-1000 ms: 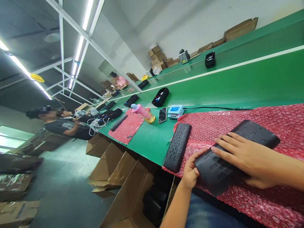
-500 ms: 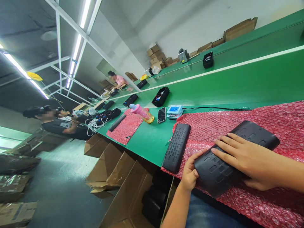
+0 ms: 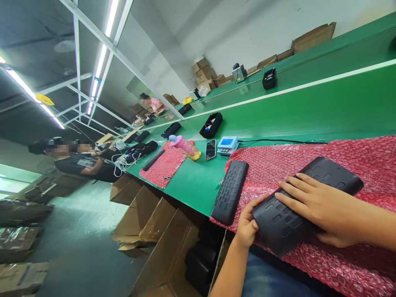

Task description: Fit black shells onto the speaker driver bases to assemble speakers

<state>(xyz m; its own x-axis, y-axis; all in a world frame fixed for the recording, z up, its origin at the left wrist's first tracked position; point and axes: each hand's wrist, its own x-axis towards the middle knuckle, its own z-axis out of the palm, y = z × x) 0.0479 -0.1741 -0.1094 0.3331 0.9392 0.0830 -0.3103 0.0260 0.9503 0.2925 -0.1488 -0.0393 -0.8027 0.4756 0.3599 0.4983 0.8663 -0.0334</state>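
Note:
A long black speaker case (image 3: 280,225) with rounded ends and a pattern of slots and mesh lies tilted across the near edge of the red bubble wrap (image 3: 262,154). My left hand (image 3: 247,225) grips its near left end, thumb bent against the side. Across its top rests my right hand (image 3: 324,206), fingers stretched over the slotted face and thumb on the near side. The right part of the case shows beyond my fingers; its underside is hidden. Left of it, a second black slotted panel (image 3: 229,193) lies on the wrap's edge.
On the green table (image 3: 193,187) are a blue-white device (image 3: 228,145) with a cable, a phone (image 3: 210,149) and a pink bottle (image 3: 185,147). An open black case (image 3: 210,125) sits behind them. Cardboard boxes (image 3: 167,251) stand below the edge. A co-worker (image 3: 80,163) sits at left.
My hands and the speaker case stay practically still. The open black case behind the device has shifted slightly right, and the far one slightly left. The co-worker's arms have moved a little.

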